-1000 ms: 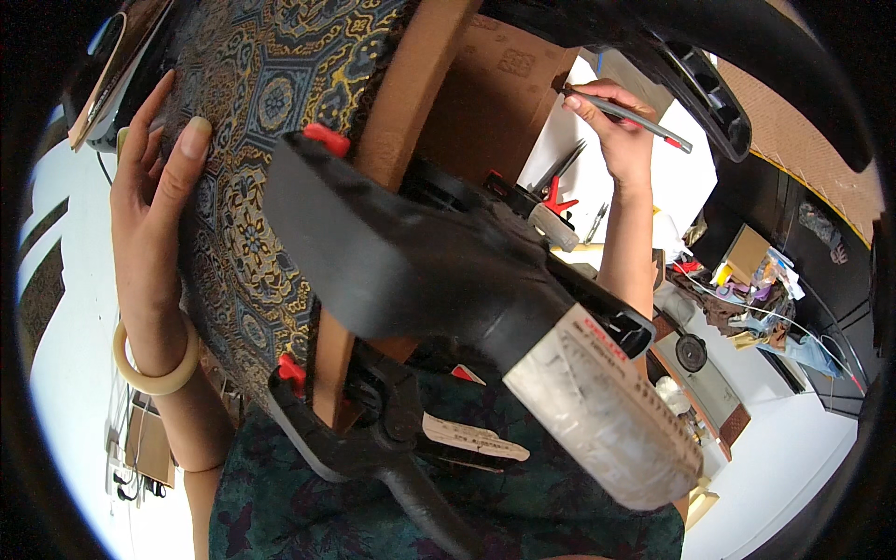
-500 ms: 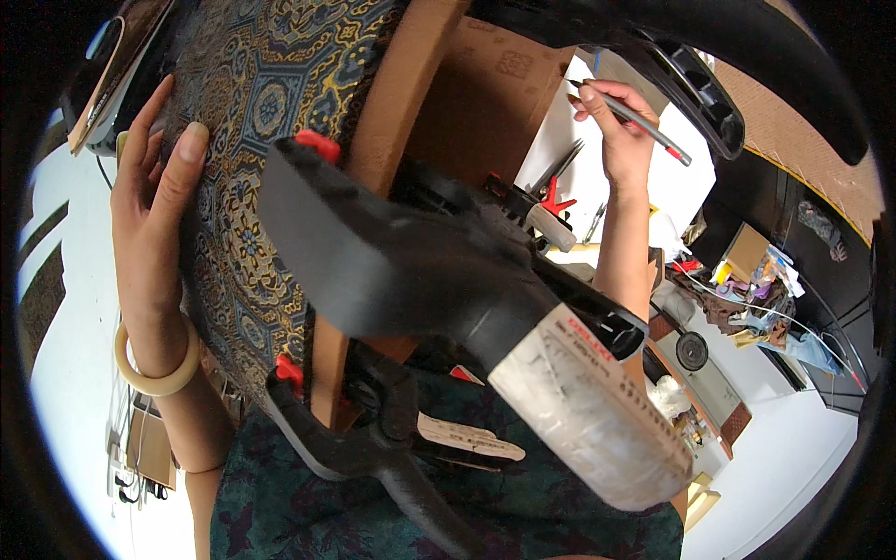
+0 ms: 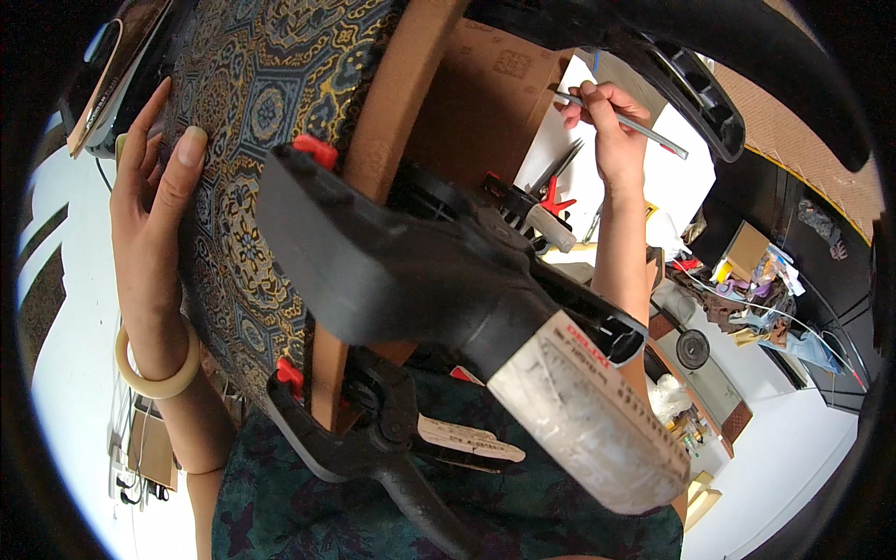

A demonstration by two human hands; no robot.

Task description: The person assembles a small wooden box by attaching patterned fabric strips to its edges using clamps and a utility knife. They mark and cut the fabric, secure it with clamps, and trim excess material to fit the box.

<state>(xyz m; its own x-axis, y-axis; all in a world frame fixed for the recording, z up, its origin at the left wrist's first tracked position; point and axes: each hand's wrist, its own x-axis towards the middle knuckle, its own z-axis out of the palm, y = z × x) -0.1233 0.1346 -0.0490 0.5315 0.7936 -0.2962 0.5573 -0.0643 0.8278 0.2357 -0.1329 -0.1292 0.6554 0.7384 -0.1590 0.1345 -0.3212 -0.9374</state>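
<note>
A curved panel covered in blue, grey and gold patterned fabric (image 3: 266, 112) stands before me, with a brown strip (image 3: 387, 121) along its edge. My left hand (image 3: 154, 201) lies against the fabric's left side, fingers stretched and thumb apart. A large black spring clamp (image 3: 401, 266) with red pads grips the panel's edge, and a smaller black clamp (image 3: 373, 420) grips it lower down. In my right hand (image 3: 616, 131) is a slim grey pen-like tool (image 3: 653, 140) with a dark tip and a red band. Its tip points at the brown patterned inner surface (image 3: 490, 84).
White sheets (image 3: 681, 177) lie under my right hand, with a red and black clamp (image 3: 557, 198) nearby. Another black clamp (image 3: 691, 84) juts in at the upper right. Piled cloth and small items (image 3: 756, 289) lie at the right. Dark patterned cloth (image 3: 308, 504) covers my lap.
My right hand has shifted slightly left and down, and the tool's tip now sits lower and nearer the brown surface. My left hand stays in place.
</note>
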